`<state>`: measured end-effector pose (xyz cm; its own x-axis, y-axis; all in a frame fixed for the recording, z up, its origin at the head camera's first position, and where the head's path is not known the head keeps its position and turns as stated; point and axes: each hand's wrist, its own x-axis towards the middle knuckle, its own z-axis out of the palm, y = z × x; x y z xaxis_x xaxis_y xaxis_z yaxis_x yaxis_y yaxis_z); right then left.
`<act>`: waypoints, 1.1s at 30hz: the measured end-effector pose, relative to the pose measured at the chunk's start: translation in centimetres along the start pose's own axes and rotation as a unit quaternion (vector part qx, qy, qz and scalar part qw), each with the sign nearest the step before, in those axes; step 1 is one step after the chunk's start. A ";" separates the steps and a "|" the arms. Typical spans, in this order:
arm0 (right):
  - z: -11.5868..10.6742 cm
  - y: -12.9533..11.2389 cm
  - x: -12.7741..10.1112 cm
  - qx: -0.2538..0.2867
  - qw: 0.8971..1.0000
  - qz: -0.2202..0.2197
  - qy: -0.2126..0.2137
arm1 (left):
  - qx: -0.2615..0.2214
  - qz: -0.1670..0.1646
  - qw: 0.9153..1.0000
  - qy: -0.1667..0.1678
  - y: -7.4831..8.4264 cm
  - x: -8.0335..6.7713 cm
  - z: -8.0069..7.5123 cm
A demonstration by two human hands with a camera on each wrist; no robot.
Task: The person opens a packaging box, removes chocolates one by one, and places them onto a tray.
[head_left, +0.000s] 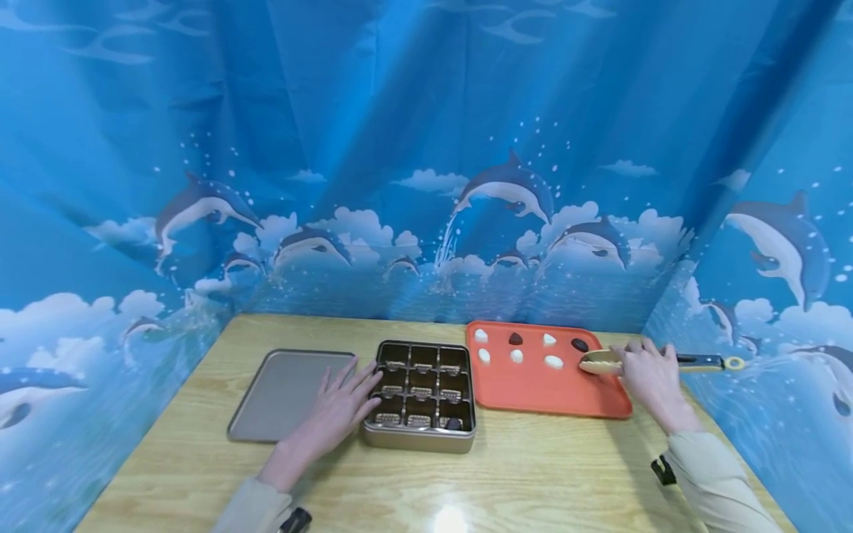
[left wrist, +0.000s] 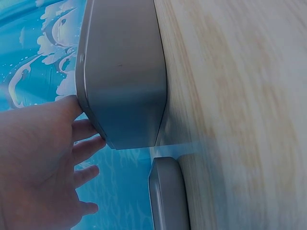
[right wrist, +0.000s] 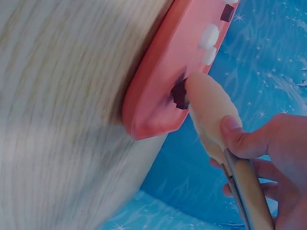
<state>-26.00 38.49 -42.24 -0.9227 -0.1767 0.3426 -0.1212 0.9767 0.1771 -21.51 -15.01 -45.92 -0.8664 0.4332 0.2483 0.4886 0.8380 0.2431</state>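
My right hand (head_left: 649, 374) grips a pair of tongs (right wrist: 211, 108) with beige tips and a black handle ending in a yellow ring. Their tips are low over the right part of a red tray (head_left: 533, 392), right at a dark chocolate-like piece (right wrist: 179, 94); I cannot tell whether they pinch it. On the tray sit several small white pieces (head_left: 553, 362) and dark ones (head_left: 516, 338). With fingers spread, my left hand (head_left: 336, 407) touches the left rim of a metal box (head_left: 420, 442) divided into compartments. A dark piece (head_left: 454, 423) lies in its front right compartment.
A flat grey metal lid or tray (head_left: 286, 385) lies on the wooden table (head_left: 533, 474) to the left, partly behind my left hand. Blue curtains (head_left: 400, 148) printed with dolphins enclose the table at the back and both sides.
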 end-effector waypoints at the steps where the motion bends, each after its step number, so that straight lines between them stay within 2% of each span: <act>1: 0.0 0.0 0.0 -0.003 1.000 -0.001 -0.003 | 0.000 0.000 1.000 0.001 0.0 0.0 0.0; 5: -0.3 0.0 0.0 -0.014 1.000 -0.007 0.015 | 0.004 0.001 1.000 0.003 0.0 0.1 0.1; 10: -1.2 -0.6 0.3 -0.023 0.995 -0.026 0.093 | 0.007 0.001 1.000 0.006 -0.1 0.2 0.1; 17: -3.6 -3.5 1.3 -0.022 0.991 -0.051 0.123 | 0.005 -0.001 1.000 0.004 0.0 0.1 0.0; 21: -4.5 -5.2 1.8 -0.020 0.983 -0.086 0.160 | 0.005 -0.001 1.000 0.006 -0.1 0.0 0.1; 25: -5.6 -7.2 2.2 -0.017 0.978 -0.115 0.175 | 0.010 0.001 1.000 0.006 -0.1 0.0 0.2; 30: -7.1 -9.8 2.5 -0.006 0.973 -0.153 0.170 | 0.013 -0.001 1.000 0.000 -0.2 0.1 0.2; 33: -8.0 -11.3 2.6 -0.003 0.967 -0.190 0.168 | 0.010 -0.003 1.000 -0.004 -0.1 0.0 0.1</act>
<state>-24.09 26.00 -35.98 -0.6410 -0.5542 0.5310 -0.4254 0.8324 0.3552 -21.58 -15.03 -46.06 -0.8704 0.4305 0.2388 0.4809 0.8474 0.2252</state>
